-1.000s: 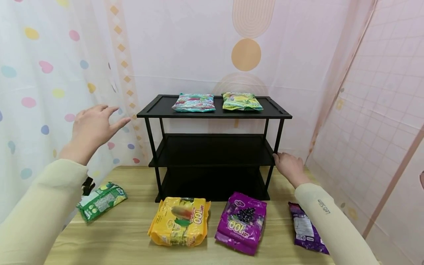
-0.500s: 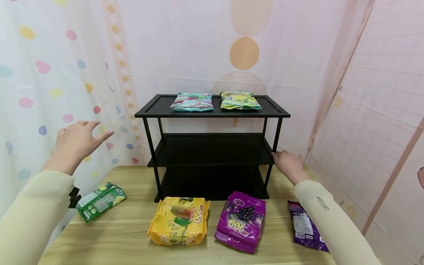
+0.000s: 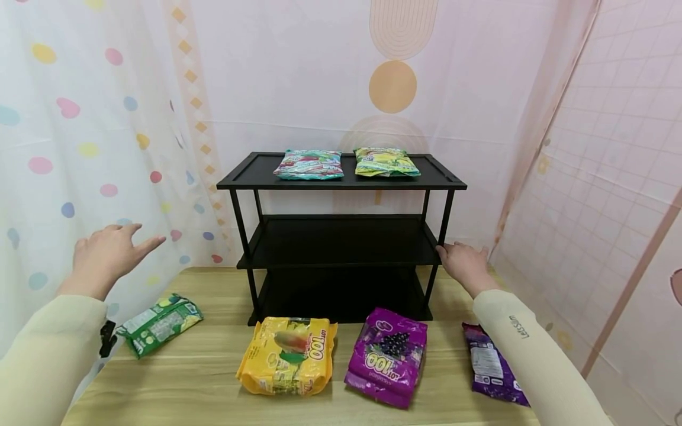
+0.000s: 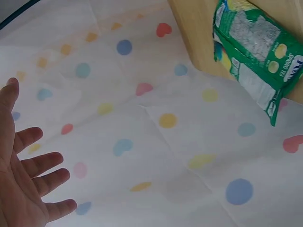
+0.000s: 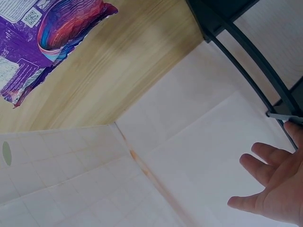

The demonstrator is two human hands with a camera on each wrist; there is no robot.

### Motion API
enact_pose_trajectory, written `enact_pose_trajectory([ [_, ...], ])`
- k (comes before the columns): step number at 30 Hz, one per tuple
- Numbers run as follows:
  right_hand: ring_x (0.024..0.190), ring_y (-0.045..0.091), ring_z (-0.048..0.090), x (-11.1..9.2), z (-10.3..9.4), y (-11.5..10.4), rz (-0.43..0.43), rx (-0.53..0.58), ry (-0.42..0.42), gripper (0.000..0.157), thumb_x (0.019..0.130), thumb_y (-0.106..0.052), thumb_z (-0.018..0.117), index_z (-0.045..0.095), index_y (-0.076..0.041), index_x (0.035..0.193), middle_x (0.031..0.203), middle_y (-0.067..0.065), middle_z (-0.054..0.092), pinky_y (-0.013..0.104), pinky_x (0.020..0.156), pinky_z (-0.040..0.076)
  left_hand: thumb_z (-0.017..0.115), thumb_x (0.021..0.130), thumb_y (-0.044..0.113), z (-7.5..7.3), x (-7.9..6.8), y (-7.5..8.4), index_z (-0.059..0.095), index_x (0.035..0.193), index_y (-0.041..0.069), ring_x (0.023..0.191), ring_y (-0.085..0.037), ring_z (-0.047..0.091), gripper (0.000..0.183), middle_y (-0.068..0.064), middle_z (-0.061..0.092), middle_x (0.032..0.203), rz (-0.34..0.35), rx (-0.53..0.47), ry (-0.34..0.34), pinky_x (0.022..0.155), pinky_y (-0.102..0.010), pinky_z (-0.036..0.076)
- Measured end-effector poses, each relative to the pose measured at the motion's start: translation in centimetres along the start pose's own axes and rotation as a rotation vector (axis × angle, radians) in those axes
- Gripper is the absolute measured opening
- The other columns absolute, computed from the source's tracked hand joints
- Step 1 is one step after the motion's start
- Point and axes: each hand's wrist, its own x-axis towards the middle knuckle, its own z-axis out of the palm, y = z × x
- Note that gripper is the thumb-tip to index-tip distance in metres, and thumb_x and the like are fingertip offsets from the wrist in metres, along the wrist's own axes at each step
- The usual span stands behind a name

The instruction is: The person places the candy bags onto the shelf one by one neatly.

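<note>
The right hand is at the right end of a black, three-tiered rectangular shelf unit with slim posts, level with the middle tier; whether its thumb touches the right front post or sits just beside it I cannot tell. In the right wrist view its other fingers are spread apart, pointing away from the unit. The left hand is in the air off the unit's left side, well apart from it, thumb and fingers spread. Nearest to it, lower and inward on the pale wood-grain table, lies a crinkled green plastic packet. In front of the unit, between the two hands, lie a plump yellow plastic bag with a mango picture and, to its right, a glossy purple plastic bag with a dark grape picture. A dark purple plastic packet with a white label lies below the right hand, beside the cream right sleeve. On the top tier sit a turquoise-and-white plastic packet, left, and a yellow-green plastic packet, right
</note>
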Motion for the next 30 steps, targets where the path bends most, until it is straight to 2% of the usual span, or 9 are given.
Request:
enact_pose_trajectory([
  [4, 0.133, 0.05, 0.04, -0.1, -0.1, 0.0, 0.004, 0.001, -0.002, 0.053, 0.109, -0.037, 0.029, 0.054, -0.004, 0.142, 0.145, 0.025, 0.046, 0.079, 0.103, 0.008, 0.042, 0.096, 0.068, 0.8, -0.4, -0.8, 0.049, 0.134, -0.01, 0.101, -0.062, 0.049, 0.087, -0.044, 0.048, 0.123, 0.0, 0.003, -0.026, 0.07, -0.067, 0.038],
  [7, 0.133, 0.05, 0.04, -0.1, -0.1, 0.1, 0.003, -0.002, -0.004, 0.053, 0.109, -0.038, 0.028, 0.054, -0.004, 0.142, 0.145, 0.025, 0.047, 0.08, 0.102, 0.007, 0.043, 0.096, 0.067, 1.5, -0.7, -1.2, 0.048, 0.134, -0.01, 0.104, -0.063, 0.047, 0.087, -0.044, 0.047, 0.124, -0.003, -0.007, -0.041, 0.075, -0.07, 0.037],
  [10, 0.132, 0.05, 0.041, -0.1, -0.1, 0.2, 0.001, -0.004, -0.004, 0.054, 0.109, -0.038, 0.028, 0.053, -0.004, 0.142, 0.144, 0.025, 0.047, 0.08, 0.102, 0.006, 0.042, 0.096, 0.068, 2.0, -0.9, -1.5, 0.046, 0.134, -0.012, 0.105, -0.063, 0.047, 0.089, -0.045, 0.046, 0.125, -0.01, -0.011, -0.071, 0.072, -0.069, 0.04],
  [14, 0.131, 0.052, 0.042, 0.0, 0.1, 0.4, 0.003, 0.0, 0.0, 0.054, 0.109, -0.038, 0.027, 0.053, -0.004, 0.142, 0.143, 0.025, 0.048, 0.08, 0.102, 0.005, 0.041, 0.096, 0.07, 2.8, -1.2, -2.0, 0.044, 0.136, -0.014, 0.103, -0.062, 0.049, 0.093, -0.046, 0.046, 0.124, -0.02, -0.012, -0.123, 0.061, -0.061, 0.044],
  [23, 0.13, 0.052, 0.043, 0.2, 0.3, 0.5, 0.015, 0.025, -0.003, 0.054, 0.109, -0.039, 0.027, 0.053, -0.005, 0.143, 0.141, 0.024, 0.051, 0.079, 0.103, 0.003, 0.042, 0.095, 0.071, 4.7, -1.9, -2.9, 0.042, 0.136, -0.017, 0.1, -0.064, 0.05, 0.097, -0.047, 0.047, 0.122, -0.032, -0.018, -0.206, 0.059, -0.06, 0.045],
  [30, 0.131, 0.051, 0.043, 0.5, 0.3, 0.4, 0.021, 0.015, -0.003, 0.055, 0.109, -0.04, 0.027, 0.053, -0.007, 0.143, 0.142, 0.022, 0.051, 0.079, 0.103, 0.004, 0.042, 0.094, 0.071, 6.9, -2.4, -4.0, 0.044, 0.131, -0.02, 0.098, -0.064, 0.051, 0.098, -0.048, 0.047, 0.119, -0.039, -0.013, -0.242, 0.065, -0.065, 0.045],
])
